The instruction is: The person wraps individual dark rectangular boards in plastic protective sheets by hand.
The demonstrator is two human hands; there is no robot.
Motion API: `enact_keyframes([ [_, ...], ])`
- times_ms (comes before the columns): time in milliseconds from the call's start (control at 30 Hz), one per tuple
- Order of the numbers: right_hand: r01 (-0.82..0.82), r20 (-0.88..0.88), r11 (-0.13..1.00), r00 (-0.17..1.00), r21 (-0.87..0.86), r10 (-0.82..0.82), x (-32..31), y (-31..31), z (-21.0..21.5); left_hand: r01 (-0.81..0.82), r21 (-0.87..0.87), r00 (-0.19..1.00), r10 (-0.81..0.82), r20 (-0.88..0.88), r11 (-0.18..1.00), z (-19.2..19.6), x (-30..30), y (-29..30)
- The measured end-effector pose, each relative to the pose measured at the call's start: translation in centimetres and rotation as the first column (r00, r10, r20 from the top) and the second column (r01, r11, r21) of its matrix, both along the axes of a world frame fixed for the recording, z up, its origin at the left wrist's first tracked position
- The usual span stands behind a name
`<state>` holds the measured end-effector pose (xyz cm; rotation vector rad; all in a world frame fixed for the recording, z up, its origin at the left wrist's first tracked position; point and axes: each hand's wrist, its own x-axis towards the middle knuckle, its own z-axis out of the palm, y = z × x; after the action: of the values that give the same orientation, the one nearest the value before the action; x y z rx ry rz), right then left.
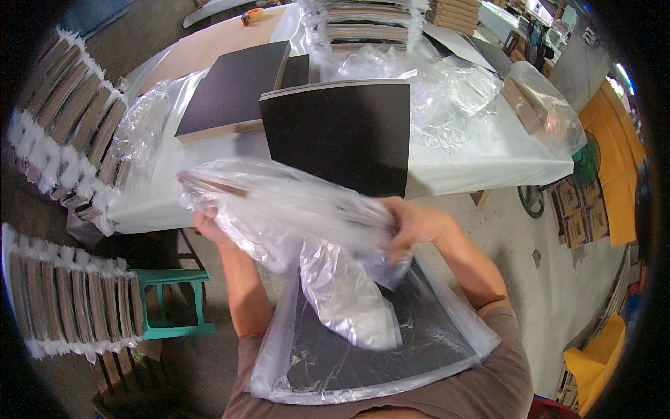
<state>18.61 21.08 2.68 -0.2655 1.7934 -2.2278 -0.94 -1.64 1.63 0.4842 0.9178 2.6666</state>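
My left hand (211,227) grips one end of a crumpled clear plastic bag (279,199), its fingers partly covered by the film. The other end is in my right hand (421,227), whose fingers curl around the plastic and are slightly blurred. A loose fold of film hangs down between them. Below, against my body, leans a flat black panel (412,349) wrapped in clear plastic. Just beyond my hands a bare black panel (338,133) stands tilted at the table edge. Behind it to the left lies a black-topped stack (234,87).
The table (488,171) has a pale plastic cover. Loose plastic film (450,98) and a bagged brown box (527,105) lie on its right side. Wrapped stacks (73,119) rise at left, near a green stool (174,276). An orange tape roll (252,16) sits far back.
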Motion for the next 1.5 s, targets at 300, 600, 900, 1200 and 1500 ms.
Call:
enact_keyframes([
  [300, 0.491, -0.176, 0.835, 0.825, -0.250, -0.538, -0.2, 6.4, 5.1, -0.023, -0.856, 0.808, -0.494, -0.320, 0.516, 3.9, -2.8, 0.4],
  [600, 0.892, -0.863, -0.225, 0.273, 0.392, -0.425, -7.6, 9.8, 1.7, -0.928, -0.317, 0.293, -0.144, -0.945, 0.196, 3.1, -5.8, 8.3],
  [900, 0.954, -0.924, -0.264, 0.033, 0.143, -0.381, -1.5, 3.8, 2.7, -0.823, -0.254, 0.270, -0.043, -0.962, 0.508, 2.1, -1.3, 2.1],
  [1200, 0.696, 0.109, 0.678, 0.712, -0.237, -0.693, 2.3, 5.1, 7.6, 0.361, -0.823, 0.759, -0.651, -0.014, 0.438, 5.4, -3.6, 2.6],
  [1500, 0.738, 0.595, 0.659, 0.598, -0.146, -0.537, 5.5, 6.5, -14.6, 0.434, -0.872, 0.794, -0.554, 0.251, 0.227, -9.8, -2.9, -0.7],
])
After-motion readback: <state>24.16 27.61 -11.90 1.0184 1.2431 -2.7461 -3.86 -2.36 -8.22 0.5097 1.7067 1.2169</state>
